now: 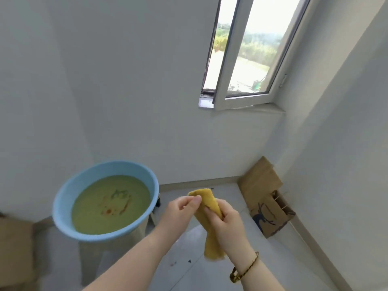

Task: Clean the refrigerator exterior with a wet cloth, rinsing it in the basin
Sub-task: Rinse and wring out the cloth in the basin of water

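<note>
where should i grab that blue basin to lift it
Take the blue basin by its flared rim at two opposite sides, left and right, fingers under the lip. It is wide, round and holds murky water, so a one-sided grip would likely tip it and spill.

White walls (126, 80), open window (247, 59), cardboard (260, 181).

A yellow cloth (206, 203), a light-blue basin (69, 193) of greenish water, brown cardboard (260, 181).
</note>
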A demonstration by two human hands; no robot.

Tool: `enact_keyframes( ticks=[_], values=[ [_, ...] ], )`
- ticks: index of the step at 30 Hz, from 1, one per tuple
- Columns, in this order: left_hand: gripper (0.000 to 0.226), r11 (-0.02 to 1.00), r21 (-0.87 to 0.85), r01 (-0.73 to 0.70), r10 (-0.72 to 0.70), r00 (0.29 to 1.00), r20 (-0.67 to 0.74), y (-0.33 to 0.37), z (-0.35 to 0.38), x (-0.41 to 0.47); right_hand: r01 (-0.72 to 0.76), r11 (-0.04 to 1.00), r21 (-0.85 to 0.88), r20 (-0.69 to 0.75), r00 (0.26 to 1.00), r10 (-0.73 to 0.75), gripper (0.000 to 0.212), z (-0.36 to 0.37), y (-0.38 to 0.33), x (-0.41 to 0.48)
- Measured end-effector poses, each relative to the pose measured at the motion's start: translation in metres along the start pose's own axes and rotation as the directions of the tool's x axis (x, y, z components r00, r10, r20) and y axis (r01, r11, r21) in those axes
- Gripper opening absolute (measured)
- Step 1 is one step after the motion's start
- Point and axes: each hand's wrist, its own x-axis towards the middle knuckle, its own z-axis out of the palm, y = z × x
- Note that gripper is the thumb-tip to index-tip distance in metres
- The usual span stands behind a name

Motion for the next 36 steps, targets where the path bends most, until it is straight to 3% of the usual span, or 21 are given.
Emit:
enact_keyframes(
  ticks=[3,4,7,9,14,16,18,20,22,23,28,32,36],
  values=[
    [0.003,0.998,-0.064,0.008,-0.014,0.996,-0.083,-0.007,-0.04,0.019,0.105,0.992,-0.068,0.067,0.993,-0.101,0.028,0.054,0.004,0.027],
    [0.006,0.996,-0.082,0.023,-0.032,0.993,-0.113,-0.011,-0.052,0.025,0.112,0.991,-0.075,0.099,0.99,-0.105,0.024,0.069,0.007,0.035],
    [0.017,0.983,-0.162,0.08,-0.111,0.975,-0.193,-0.021,-0.092,0.048,0.143,0.987,-0.079,0.253,0.96,-0.119,0.043,0.107,0.018,0.064],
    [0.026,0.962,-0.246,0.119,-0.179,0.954,-0.24,-0.031,-0.123,0.068,0.12,0.991,-0.056,0.372,0.924,-0.091,0.039,0.13,0.026,0.089],
    [0.026,0.889,-0.423,0.177,-0.311,0.911,-0.271,-0.052,-0.182,0.116,-0.065,0.997,0.028,0.259,0.964,0.056,0.043,0.168,0.052,0.17],
    [0.027,0.854,-0.471,0.222,-0.379,0.885,-0.271,-0.055,-0.193,0.129,-0.288,0.952,0.105,0.378,0.897,0.229,0.052,0.178,0.061,0.198],
    [0.027,0.837,-0.478,0.264,-0.433,0.855,-0.286,-0.065,-0.217,0.15,-0.459,0.872,0.17,0.562,0.772,0.297,0.041,0.202,0.068,0.232],
    [0.025,0.816,-0.497,0.296,-0.496,0.799,-0.338,-0.077,-0.236,0.163,-0.525,0.842,0.12,0.66,0.676,0.328,0.033,0.221,0.075,0.252],
    [0.023,0.82,-0.472,0.323,-0.532,0.734,-0.423,-0.095,-0.253,0.172,-0.53,0.848,0.007,0.654,0.644,0.397,0.011,0.241,0.083,0.265],
    [0.023,0.819,-0.456,0.35,-0.553,0.696,-0.459,-0.108,-0.263,0.178,-0.527,0.849,-0.049,0.626,0.646,0.437,0.009,0.256,0.089,0.271],
    [0.021,0.764,-0.4,0.506,-0.643,0.648,-0.409,-0.175,-0.296,0.208,-0.528,0.819,-0.223,0.408,0.713,0.571,0.014,0.322,0.133,0.285],
    [0.026,0.744,-0.17,0.646,-0.643,0.624,-0.444,-0.228,-0.31,0.239,-0.497,0.809,-0.312,0.329,0.743,0.583,0.032,0.356,0.17,0.291],
    [0.03,0.668,0.011,0.744,-0.641,0.583,-0.499,-0.28,-0.324,0.253,-0.498,0.755,-0.426,0.313,0.702,0.639,0.043,0.387,0.208,0.286]
  ],
)
